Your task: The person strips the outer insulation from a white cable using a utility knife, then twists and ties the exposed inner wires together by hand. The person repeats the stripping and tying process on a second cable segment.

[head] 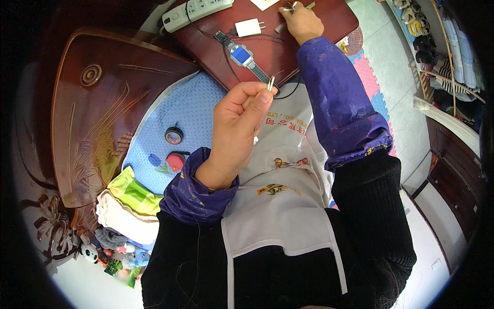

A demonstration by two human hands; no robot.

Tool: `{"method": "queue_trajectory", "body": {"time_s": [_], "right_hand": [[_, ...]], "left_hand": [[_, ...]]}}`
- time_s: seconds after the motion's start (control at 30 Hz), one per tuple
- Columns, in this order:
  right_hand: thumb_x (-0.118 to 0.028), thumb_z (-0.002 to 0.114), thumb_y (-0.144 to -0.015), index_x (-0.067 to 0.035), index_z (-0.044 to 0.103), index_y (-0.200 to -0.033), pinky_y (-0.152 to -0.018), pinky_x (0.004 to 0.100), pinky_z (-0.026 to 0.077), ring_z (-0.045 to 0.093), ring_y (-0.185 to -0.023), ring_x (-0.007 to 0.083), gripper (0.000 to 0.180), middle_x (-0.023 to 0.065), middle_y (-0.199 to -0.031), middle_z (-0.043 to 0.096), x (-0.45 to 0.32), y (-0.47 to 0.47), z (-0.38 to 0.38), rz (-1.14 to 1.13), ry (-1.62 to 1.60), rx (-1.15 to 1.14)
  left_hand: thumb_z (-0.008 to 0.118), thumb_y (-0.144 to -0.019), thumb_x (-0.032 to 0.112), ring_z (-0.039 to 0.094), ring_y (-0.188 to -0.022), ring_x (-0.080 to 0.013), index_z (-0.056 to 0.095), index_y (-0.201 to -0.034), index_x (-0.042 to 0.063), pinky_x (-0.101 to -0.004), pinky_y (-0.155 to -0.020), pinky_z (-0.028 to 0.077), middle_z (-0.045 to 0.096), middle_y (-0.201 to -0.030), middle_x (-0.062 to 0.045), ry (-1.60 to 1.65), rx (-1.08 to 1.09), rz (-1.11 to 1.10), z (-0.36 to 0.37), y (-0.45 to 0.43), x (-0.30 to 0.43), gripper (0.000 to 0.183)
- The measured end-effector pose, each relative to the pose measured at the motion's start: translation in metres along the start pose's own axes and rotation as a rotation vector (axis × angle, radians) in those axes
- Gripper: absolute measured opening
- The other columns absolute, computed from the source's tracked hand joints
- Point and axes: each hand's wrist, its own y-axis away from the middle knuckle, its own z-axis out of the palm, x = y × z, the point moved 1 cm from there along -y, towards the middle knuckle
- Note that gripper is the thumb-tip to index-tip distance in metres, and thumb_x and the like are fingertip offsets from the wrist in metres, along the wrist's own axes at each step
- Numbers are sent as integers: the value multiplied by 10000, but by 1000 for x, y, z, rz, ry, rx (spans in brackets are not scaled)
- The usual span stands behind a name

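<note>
My left hand (241, 123) is raised over my lap, near the corner of a dark red table (266, 54). Between thumb and forefinger it pinches a thin cream-coloured piece (271, 82); whether it is wire or another material is too small to tell. At the table's far right part, my right hand (305, 25) has its fingers closed around a small metallic tool (288, 7), mostly hidden by the fingers. A smartwatch (241, 55) with a lit blue screen lies on the table between the hands. Beside it is a white plug charger (248, 28) with a black cable.
A white power strip (197, 13) lies along the table's far left. On the blue quilted cloth (185, 104) sit a roll of black tape (174, 135) and a small red round object (175, 162). A pink basket (353, 40) stands beyond the right table edge. A carved wooden panel (104, 104) rises left.
</note>
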Motion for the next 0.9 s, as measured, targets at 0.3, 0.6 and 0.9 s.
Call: {"method": "queue_trajectory", "body": {"time_s": [0.3,0.6,0.9], "right_hand": [[-204,558,-771,27,538,-985,-712,433,494,634,-801,347,315,215,-899,649,56,11,-6,52,-334,136],[-120,434,-932,28,498,-1047,-455,212,299,366,-498,69,198,13,-648,457,29,215,-123,-150,-1083,-156],[-25,642,-766,-7,563,-1025,-498,325,417,542,-543,246,271,100,-744,596,23,253,-160,-795,-536,-9]], "left_hand": [[606,-878,108,347,-549,-1,609,-926,-13,-167,-476,254,541,-710,23,142,-81,73,-8,2,-1,130],[582,-878,77,304,-519,-9,620,-944,-41,-181,-472,217,451,-625,52,-30,-61,187,-5,31,0,140],[607,-857,37,425,-612,-8,618,-916,-40,-167,-536,325,556,-721,18,-70,-110,238,1,51,0,97]]}}
